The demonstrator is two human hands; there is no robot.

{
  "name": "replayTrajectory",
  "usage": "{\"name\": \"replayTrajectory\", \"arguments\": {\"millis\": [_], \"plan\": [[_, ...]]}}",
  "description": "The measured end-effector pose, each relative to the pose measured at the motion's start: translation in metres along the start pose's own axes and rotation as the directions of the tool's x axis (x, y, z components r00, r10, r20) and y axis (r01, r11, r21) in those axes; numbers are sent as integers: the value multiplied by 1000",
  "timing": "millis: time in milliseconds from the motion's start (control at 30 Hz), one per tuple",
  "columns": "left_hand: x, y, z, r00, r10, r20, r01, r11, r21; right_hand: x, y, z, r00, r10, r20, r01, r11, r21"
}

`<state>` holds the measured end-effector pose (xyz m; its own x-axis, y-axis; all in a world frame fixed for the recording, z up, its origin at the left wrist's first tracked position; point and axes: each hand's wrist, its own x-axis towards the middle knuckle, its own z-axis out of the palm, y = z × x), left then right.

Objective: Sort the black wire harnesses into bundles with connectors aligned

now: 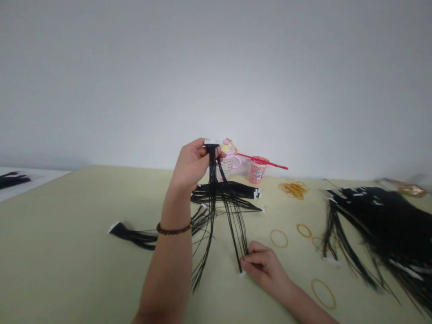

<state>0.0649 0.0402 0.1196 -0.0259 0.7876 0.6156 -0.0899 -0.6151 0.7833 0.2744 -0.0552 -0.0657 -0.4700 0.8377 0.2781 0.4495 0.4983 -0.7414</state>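
Observation:
My left hand point(193, 163), with a beaded bracelet on its wrist, is raised and closed on the white connector end of a black wire harness point(213, 180). The harness hangs down from it in two groups of loose wires. Lower and to the right, my right hand point(265, 266) pinches several of these wires near a small white connector point(242, 273). The left group of wires dangles free above the table. Behind the held harness lies a stack of black wire harnesses point(236, 191) with white ends, partly covered by it.
A pale yellow-green table point(84, 265) carries another harness point(131, 236) at left and a large pile of black harnesses point(388, 225) at right. Rubber bands point(293, 189) lie heaped and scattered. A pink cup point(258, 171), a lidded mug point(227, 159) and a red stick point(270, 161) stand near the wall.

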Motion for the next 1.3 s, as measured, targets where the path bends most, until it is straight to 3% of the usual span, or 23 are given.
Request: {"name": "replayTrajectory", "arguments": {"millis": [133,233,367,500,733,900,1067,1167,1300], "plan": [[1,-2,-7,997,-63,-33,65,994,90,1,1,6,1000,-11,-10,11,998,-57],[1,0,-17,997,-47,-66,64,957,284,4,12,14,1000,-15,-20,14,998,-61],[2,5,-32,999,13,30,-28,812,583,15,30,24,999,-3,33,7,994,-111],[-1,10,-40,998,28,-64,29,674,738,25,35,27,1000,5,-4,-6,984,-179],[-20,21,-34,976,107,-190,74,657,750,27,23,23,998,-7,-69,-14,957,-289],[-44,28,-29,956,194,-222,47,644,763,20,12,17,993,-8,-116,-36,929,-369],[-76,25,-19,864,368,-344,14,666,746,15,6,4,988,21,-155,-86,900,-428],[-84,20,-15,801,512,-310,-79,603,794,16,8,-1,983,43,-176,-118,888,-444],[-87,12,-14,791,552,-262,-122,562,818,17,15,-3,977,42,-208,-133,885,-446]]}}
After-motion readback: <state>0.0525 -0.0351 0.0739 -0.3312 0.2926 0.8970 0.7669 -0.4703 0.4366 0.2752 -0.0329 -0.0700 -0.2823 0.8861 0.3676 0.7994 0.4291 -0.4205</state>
